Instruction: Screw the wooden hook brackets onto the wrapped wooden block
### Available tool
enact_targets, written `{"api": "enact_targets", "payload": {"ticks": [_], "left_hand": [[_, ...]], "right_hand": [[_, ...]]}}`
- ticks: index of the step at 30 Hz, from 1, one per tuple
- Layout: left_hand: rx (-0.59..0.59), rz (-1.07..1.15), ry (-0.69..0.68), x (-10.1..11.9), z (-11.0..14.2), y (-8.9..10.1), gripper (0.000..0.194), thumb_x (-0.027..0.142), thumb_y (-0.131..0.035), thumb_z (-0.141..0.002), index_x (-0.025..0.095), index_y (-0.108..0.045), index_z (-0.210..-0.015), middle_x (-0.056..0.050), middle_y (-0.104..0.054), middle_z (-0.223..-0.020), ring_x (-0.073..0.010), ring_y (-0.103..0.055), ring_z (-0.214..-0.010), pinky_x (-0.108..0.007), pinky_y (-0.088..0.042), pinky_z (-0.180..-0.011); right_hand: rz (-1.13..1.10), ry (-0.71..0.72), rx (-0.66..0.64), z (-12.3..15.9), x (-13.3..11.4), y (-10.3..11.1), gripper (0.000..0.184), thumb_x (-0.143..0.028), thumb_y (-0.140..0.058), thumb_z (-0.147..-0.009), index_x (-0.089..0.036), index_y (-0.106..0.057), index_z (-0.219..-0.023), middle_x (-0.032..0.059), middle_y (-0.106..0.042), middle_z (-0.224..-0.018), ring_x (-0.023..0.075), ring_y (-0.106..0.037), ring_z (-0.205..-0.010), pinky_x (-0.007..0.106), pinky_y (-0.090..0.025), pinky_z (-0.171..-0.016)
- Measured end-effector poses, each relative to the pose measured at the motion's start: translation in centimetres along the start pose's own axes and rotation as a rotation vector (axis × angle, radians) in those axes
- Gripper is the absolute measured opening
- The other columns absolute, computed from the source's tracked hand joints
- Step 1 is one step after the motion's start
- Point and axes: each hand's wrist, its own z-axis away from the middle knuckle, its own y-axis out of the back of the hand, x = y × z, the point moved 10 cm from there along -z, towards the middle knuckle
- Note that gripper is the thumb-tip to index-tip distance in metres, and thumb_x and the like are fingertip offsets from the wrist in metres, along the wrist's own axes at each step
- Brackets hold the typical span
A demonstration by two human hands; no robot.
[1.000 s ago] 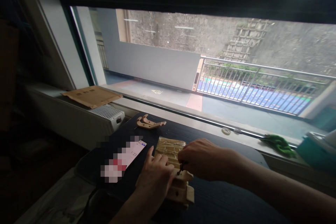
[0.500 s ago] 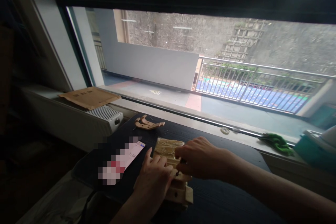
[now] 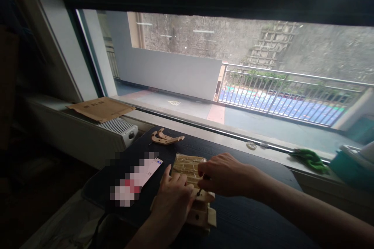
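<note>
A small wooden assembly [image 3: 196,217] with dark holes lies near the front of the black table. My left hand [image 3: 173,196] holds it from the left, the index finger raised and the other fingers curled over the wood. At its upper right, my right hand [image 3: 223,175] is closed in a pinch around a thin dark tool [image 3: 199,192], whose lower end stands at a dark fastener or hole in the wood. Most of the tool hides behind my fingers, so its kind cannot be made out. Just beyond the hands is a plastic-wrapped bundle of light wooden pieces [image 3: 189,165].
Two curved wooden pieces [image 3: 166,138] lie at the table's back. Left of my hands is a lit phone [image 3: 146,175]. A brown envelope [image 3: 102,109] rests on a white heater [image 3: 119,124]. A tape roll [image 3: 251,145] and green cloth [image 3: 311,159] are on the window sill.
My right hand has turned slightly and its fingers have shifted, showing a little more of the thin tool. My left hand keeps its hold. The phone's digits changed from 24 to 25.
</note>
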Motion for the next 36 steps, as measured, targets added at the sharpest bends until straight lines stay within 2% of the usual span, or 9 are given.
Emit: {"api": "enact_targets", "payload": {"ticks": [3,6,8,13,17,21,25,33,36], "left_hand": [[-0.017,0.008,-0.005,0.1,0.0,0.2,0.019,0.02,-0.05,-0.088,0.023,-0.068,-0.081,-0.001,-0.063,-0.083,-0.0196,-0.058,-0.087,-0.061,-0.019,-0.107],[-0.043,0.011,0.011,0.2,-0.1,0.3,0.02,0.02,-0.05,-0.088,0.022,-0.068,-0.081,-0.002,-0.064,-0.086,-0.0206,-0.058,-0.09,-0.06,-0.019,-0.108],[-0.05,0.008,0.02,0.1,-0.1,0.3,0.02,0.02,-0.05,-0.088,0.022,-0.068,-0.08,-0.002,-0.063,-0.086,-0.0207,-0.058,-0.09,-0.06,-0.018,-0.108],[-0.028,-0.013,0.015,0.0,-0.1,0.0,0.018,0.02,-0.052,-0.087,0.023,-0.068,-0.079,0.0,-0.062,-0.082,-0.0199,-0.058,-0.085,-0.06,-0.02,-0.108],[-0.003,-0.023,0.003,0.0,0.0,-0.1,0.019,0.02,-0.051,-0.087,0.023,-0.068,-0.079,0.0,-0.062,-0.081,-0.0199,-0.058,-0.085,-0.06,-0.02,-0.107],[-0.023,-0.015,0.002,0.1,0.0,0.1,0.019,0.019,-0.05,-0.087,0.023,-0.068,-0.082,-0.001,-0.063,-0.084,-0.0207,-0.059,-0.088,-0.06,-0.02,-0.107],[-0.039,-0.004,0.007,0.2,0.0,0.2,0.02,0.019,-0.05,-0.087,0.023,-0.069,-0.083,-0.002,-0.064,-0.087,-0.021,-0.058,-0.089,-0.06,-0.02,-0.108],[-0.08,0.004,0.046,0.0,0.0,-0.2,0.019,0.019,-0.051,-0.086,0.022,-0.069,-0.082,-0.002,-0.063,-0.084,-0.0207,-0.057,-0.089,-0.059,-0.018,-0.111],[-0.087,0.015,0.048,0.0,0.0,0.0,0.018,0.02,-0.052,-0.086,0.021,-0.069,-0.081,-0.002,-0.063,-0.084,-0.0205,-0.057,-0.089,-0.058,-0.019,-0.111]], "right_hand": [[0.0,0.061,-0.003,0.4,-0.7,0.3,0.014,-0.024,-0.053,-0.083,-0.018,-0.064,-0.09,0.0051,-0.07,-0.08,0.0185,-0.064,-0.068,0.026,-0.033,-0.054],[0.0,0.118,-0.017,0.4,-1.1,-0.2,0.011,-0.016,-0.052,-0.084,-0.017,-0.062,-0.083,0.004,-0.069,-0.079,0.0158,-0.063,-0.069,0.024,-0.033,-0.054],[-0.016,0.13,0.0,0.2,-1.0,-0.6,0.012,-0.017,-0.051,-0.087,-0.017,-0.062,-0.083,0.004,-0.069,-0.08,0.0154,-0.063,-0.069,0.024,-0.033,-0.055],[-0.028,0.009,0.072,-0.2,0.6,-0.7,0.024,-0.029,-0.044,-0.094,-0.016,-0.063,-0.088,0.0051,-0.07,-0.08,0.0168,-0.064,-0.069,0.026,-0.034,-0.056],[-0.006,-0.047,0.031,0.0,0.8,-0.4,0.028,-0.033,-0.045,-0.093,-0.015,-0.065,-0.087,0.0071,-0.071,-0.078,0.0179,-0.064,-0.066,0.026,-0.034,-0.054],[0.014,0.052,0.024,0.4,-0.3,0.3,0.017,-0.026,-0.051,-0.088,-0.018,-0.066,-0.086,0.0049,-0.07,-0.079,0.0172,-0.064,-0.067,0.026,-0.033,-0.055],[-0.018,0.113,-0.028,0.4,-0.9,-0.3,0.016,-0.016,-0.05,-0.088,-0.018,-0.065,-0.083,0.0039,-0.071,-0.083,0.0164,-0.064,-0.074,0.025,-0.036,-0.061],[-0.053,-0.082,0.019,-0.2,0.9,-1.0,0.029,-0.027,-0.04,-0.097,-0.015,-0.063,-0.085,0.0054,-0.069,-0.077,0.0144,-0.061,-0.064,0.024,-0.034,-0.055],[-0.041,-0.1,0.011,0.0,1.2,-0.9,0.033,-0.031,-0.038,-0.097,-0.015,-0.063,-0.084,0.0047,-0.068,-0.072,0.0148,-0.061,-0.059,0.025,-0.032,-0.052]]}}
